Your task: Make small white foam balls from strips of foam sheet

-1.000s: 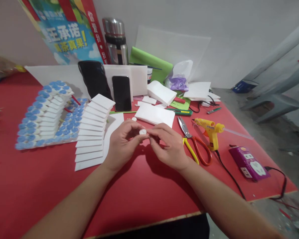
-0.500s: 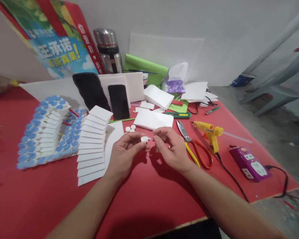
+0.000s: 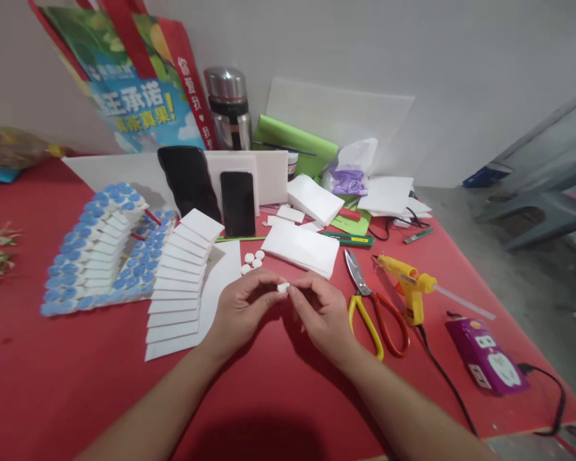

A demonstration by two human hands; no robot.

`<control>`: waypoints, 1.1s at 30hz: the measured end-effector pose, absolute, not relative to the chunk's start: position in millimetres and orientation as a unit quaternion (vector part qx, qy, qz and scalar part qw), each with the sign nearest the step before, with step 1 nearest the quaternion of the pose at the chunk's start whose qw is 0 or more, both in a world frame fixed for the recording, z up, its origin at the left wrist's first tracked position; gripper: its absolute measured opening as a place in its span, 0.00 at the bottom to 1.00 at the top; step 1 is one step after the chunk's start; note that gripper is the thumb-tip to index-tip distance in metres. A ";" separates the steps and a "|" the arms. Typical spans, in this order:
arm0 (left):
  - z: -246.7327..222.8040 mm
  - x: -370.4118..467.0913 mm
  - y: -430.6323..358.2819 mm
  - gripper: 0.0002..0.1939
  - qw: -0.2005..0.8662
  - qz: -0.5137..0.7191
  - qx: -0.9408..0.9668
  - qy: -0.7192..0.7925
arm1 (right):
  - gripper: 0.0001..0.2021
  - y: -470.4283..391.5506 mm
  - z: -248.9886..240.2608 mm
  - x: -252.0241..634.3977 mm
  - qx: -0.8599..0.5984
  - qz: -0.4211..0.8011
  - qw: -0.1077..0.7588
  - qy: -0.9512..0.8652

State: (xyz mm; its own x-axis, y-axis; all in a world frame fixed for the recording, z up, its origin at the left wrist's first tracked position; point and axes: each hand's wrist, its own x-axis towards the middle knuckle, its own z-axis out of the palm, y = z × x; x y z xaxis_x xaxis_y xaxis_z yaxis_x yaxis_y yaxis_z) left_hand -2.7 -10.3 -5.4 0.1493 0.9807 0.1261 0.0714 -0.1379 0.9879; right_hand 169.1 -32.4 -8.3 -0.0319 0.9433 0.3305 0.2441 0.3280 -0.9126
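Observation:
My left hand [image 3: 242, 310] pinches a small white piece [image 3: 283, 287], perhaps foam or paper, between thumb and fingertips. The fingers of my right hand [image 3: 324, 314] close on its other side, so both hands meet at it. Just beyond my left hand lie several small round white pieces [image 3: 253, 261] on the red table [image 3: 273, 397]. To the left, a fan of overlapping white board strips [image 3: 175, 310] rises like steps over a white sheet [image 3: 228, 269]. Farther left stands a curved stepped model [image 3: 93, 250] faced with blue-and-white rounds.
Scissors [image 3: 362, 288] and a yellow glue gun [image 3: 408, 282] lie right of my hands, near a purple power socket [image 3: 487, 358]. Behind are white boards [image 3: 300, 246], a green cutter knife [image 3: 350, 239], two phones [image 3: 239, 203] [image 3: 189, 182], a steel flask [image 3: 228, 105] and a printed bag [image 3: 139, 89].
My right fingertips have come in to meet the white piece in my left hand. The view has shifted, so the table things appear lower and mostly farther right.

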 end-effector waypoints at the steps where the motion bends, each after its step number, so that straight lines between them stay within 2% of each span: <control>1: -4.4 -2.2 -10.2 0.03 0.489 0.473 0.580 0.447 | 0.07 -31.2 -8.1 169.9 -0.469 0.333 0.511 -0.638; 5: -2.0 0.1 -11.0 0.08 0.586 0.471 0.503 0.427 | 0.11 -22.4 -4.5 176.4 -0.471 0.289 0.497 -0.670; 8: -3.0 0.6 -10.9 0.13 0.641 0.475 0.448 0.403 | 0.10 -18.7 4.6 187.6 -0.495 0.202 0.457 -0.711; 10: -3.6 0.1 -9.6 0.13 0.665 0.483 0.411 0.394 | 0.10 -22.4 14.2 198.7 -0.548 0.129 0.377 -0.735; 13: -2.6 -1.7 -6.1 0.15 0.706 0.497 0.328 0.384 | 0.11 -39.8 27.2 219.6 -0.649 0.036 0.202 -0.733; 17: -0.4 -3.6 -2.9 0.16 0.746 0.500 0.261 0.355 | 0.11 -73.2 23.6 247.4 -0.705 -0.046 0.062 -0.704; 25: 0.4 -2.9 -6.2 0.15 0.781 0.490 0.218 0.318 | 0.17 -72.5 3.8 258.2 -0.757 -0.006 -0.035 -0.653; 29: 1.9 -3.0 -6.9 0.13 0.783 0.492 0.206 0.318 | 0.14 -62.6 12.3 253.2 -0.787 0.056 -0.073 -0.610; 33: 3.2 -2.9 -6.9 0.12 0.791 0.485 0.189 0.320 | 0.15 -76.3 12.7 260.0 -0.777 0.099 -0.073 -0.617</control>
State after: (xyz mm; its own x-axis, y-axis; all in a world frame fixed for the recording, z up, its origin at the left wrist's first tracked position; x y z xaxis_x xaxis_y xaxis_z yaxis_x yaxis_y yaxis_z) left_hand -2.9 -6.9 3.2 0.3238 0.8892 -0.3232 -0.6470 0.4573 0.6101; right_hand 260.0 -76.3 12.7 0.2189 0.9446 -0.2445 0.9736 -0.2279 -0.0089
